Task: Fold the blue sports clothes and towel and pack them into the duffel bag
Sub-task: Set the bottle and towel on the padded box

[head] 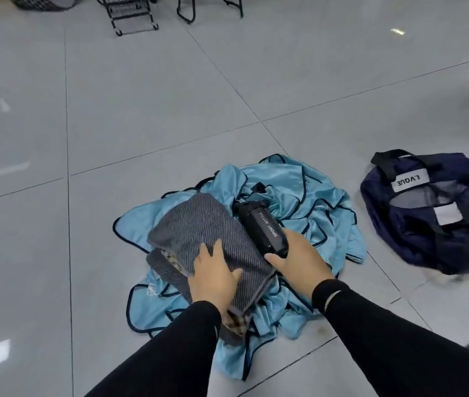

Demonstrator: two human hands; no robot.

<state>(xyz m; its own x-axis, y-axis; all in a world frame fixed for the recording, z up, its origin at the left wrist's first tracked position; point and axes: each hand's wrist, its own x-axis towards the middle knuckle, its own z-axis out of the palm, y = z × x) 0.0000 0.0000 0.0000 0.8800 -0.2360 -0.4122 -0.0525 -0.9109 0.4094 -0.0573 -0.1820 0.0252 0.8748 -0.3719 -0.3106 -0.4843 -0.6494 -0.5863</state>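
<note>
Grey towel [213, 233] under left hand [213, 276], crumpled blue clothes [299, 196] beneath

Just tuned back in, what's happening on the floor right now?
A person is bent over a crumpled pile of light blue sports clothes on the tiled floor. The left hand rests flat on a grey striped towel lying on top of the pile; the right hand is at the base of a black sport bottle beside the towel, touching it. The navy duffel bag lies apart to the right. The clothes look unfolded and nothing appears packed yet.
</note>
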